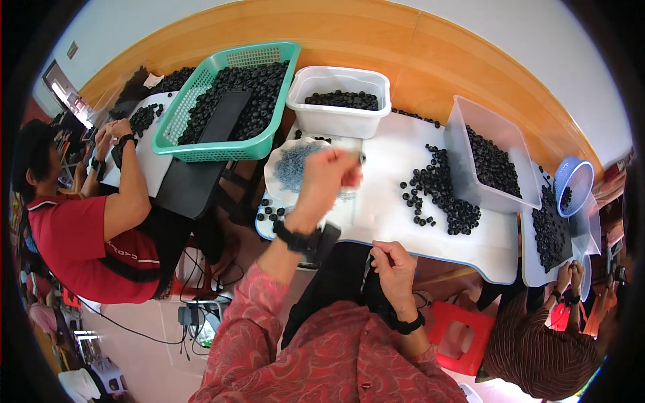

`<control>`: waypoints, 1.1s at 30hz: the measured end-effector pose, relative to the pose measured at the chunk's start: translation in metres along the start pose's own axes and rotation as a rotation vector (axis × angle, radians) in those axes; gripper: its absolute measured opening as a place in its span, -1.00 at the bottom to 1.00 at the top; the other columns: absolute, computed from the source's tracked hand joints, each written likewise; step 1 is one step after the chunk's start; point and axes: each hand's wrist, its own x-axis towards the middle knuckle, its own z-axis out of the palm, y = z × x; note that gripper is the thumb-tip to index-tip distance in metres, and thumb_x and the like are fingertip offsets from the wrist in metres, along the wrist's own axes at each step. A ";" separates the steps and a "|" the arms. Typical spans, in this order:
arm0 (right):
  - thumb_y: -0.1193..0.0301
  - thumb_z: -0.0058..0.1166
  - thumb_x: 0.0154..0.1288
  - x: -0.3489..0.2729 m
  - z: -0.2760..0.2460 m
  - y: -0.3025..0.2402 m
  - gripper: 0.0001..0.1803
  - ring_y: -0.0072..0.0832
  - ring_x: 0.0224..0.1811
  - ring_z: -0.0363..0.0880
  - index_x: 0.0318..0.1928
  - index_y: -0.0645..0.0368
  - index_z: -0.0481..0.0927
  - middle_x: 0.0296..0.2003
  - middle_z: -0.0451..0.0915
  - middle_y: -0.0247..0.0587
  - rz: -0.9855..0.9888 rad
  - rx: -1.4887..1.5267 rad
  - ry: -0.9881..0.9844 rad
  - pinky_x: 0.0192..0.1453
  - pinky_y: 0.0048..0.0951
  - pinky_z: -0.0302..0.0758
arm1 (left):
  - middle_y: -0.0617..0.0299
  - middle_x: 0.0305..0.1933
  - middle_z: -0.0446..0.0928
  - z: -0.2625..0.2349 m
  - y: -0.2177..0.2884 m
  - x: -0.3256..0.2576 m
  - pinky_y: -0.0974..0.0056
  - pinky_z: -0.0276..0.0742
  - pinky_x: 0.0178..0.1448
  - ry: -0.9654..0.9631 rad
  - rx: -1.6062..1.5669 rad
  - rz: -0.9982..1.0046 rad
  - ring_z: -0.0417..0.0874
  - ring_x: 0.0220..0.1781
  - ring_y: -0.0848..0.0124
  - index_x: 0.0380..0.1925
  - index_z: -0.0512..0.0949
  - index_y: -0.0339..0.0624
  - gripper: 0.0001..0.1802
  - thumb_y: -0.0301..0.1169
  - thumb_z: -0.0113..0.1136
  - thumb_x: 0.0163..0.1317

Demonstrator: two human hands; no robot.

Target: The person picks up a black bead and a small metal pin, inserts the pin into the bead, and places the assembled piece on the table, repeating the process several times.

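Observation:
My left hand is raised above the white table, slightly smeared by motion. Its fingers are pinched, with a small dark piece at their tips. Beneath and beside it is a pale scalloped plate heaped with tiny blue-grey pieces. My right hand is closed in a pinch just off the table's near edge, over my lap. What its fingers hold, if anything, cannot be made out. Small round black parts lie in a loose pile on the right of the table.
A green basket, a white tub and a clear bin hold more black parts. On the left a person in red works; on the right another in dark stripes. A red stool stands below the table.

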 end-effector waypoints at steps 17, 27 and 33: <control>0.61 0.19 0.33 -0.001 -0.019 0.032 -0.86 -0.62 -0.47 0.57 -0.12 0.30 0.67 -0.46 0.59 -0.27 0.038 -0.056 0.086 -0.35 -0.56 0.49 | 0.13 -0.22 0.69 0.018 -0.056 -0.031 0.41 0.63 -0.24 -0.099 0.081 -0.168 0.66 -0.35 0.49 -0.02 0.63 -0.34 -0.70 -0.32 0.24 0.40; 0.62 0.18 0.29 0.016 -0.039 0.046 -0.85 -0.35 -0.45 0.60 -0.12 0.25 0.65 -0.39 0.59 -0.10 -0.096 -0.323 0.272 -0.36 -0.41 0.51 | 0.19 -0.24 0.70 0.023 -0.106 -0.092 0.45 0.62 -0.24 -0.071 0.239 -0.243 0.67 -0.32 0.53 0.00 0.63 -0.32 -0.72 -0.36 0.22 0.42; 0.63 0.17 0.29 0.035 -0.060 0.041 -0.85 -0.20 -0.40 0.61 -0.13 0.28 0.65 -0.35 0.59 -0.03 -0.220 -0.508 0.408 -0.32 -0.33 0.54 | 0.24 -0.25 0.69 0.027 -0.117 -0.091 0.46 0.60 -0.24 -0.060 0.373 -0.119 0.65 -0.34 0.56 -0.01 0.63 -0.33 -0.73 -0.38 0.23 0.41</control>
